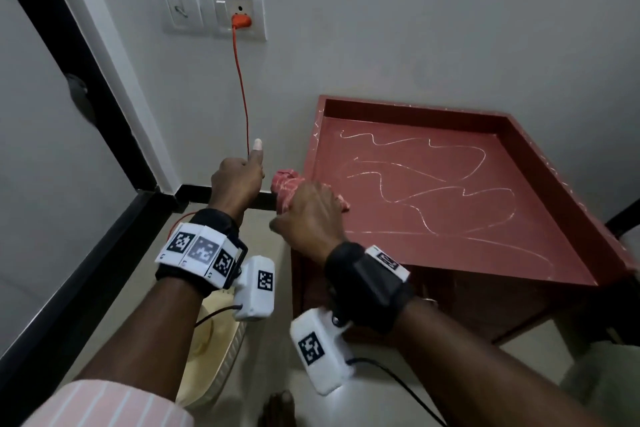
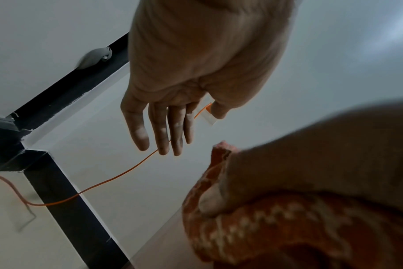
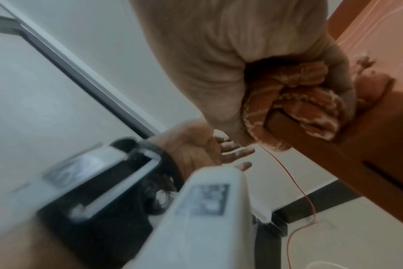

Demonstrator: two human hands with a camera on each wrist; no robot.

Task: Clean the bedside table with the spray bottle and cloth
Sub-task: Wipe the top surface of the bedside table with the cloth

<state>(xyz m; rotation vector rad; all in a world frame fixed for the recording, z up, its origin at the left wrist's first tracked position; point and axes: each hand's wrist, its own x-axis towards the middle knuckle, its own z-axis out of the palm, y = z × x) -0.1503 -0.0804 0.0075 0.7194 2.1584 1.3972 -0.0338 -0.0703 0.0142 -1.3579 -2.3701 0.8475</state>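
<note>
The bedside table (image 1: 408,107) is red-brown with a raised rim, and thin white squiggly lines run across its top. My right hand (image 1: 308,215) grips a bunched red-and-white cloth (image 1: 287,184) against the table's left front edge. In the right wrist view the cloth (image 3: 288,102) wraps over the table's corner (image 3: 368,136) under the curled right hand (image 3: 219,63). My left hand (image 1: 242,177) hovers just left of the table, holding nothing. Its fingers (image 2: 163,127) are straight with whitish smears on them, and the thumb sticks up. No spray bottle is in view.
An orange cable (image 1: 242,87) hangs from a wall socket (image 1: 241,20) down to the floor, just behind my left hand. A black door frame (image 1: 86,80) stands at the left. A cream plastic object (image 1: 211,357) lies on the floor below my arms.
</note>
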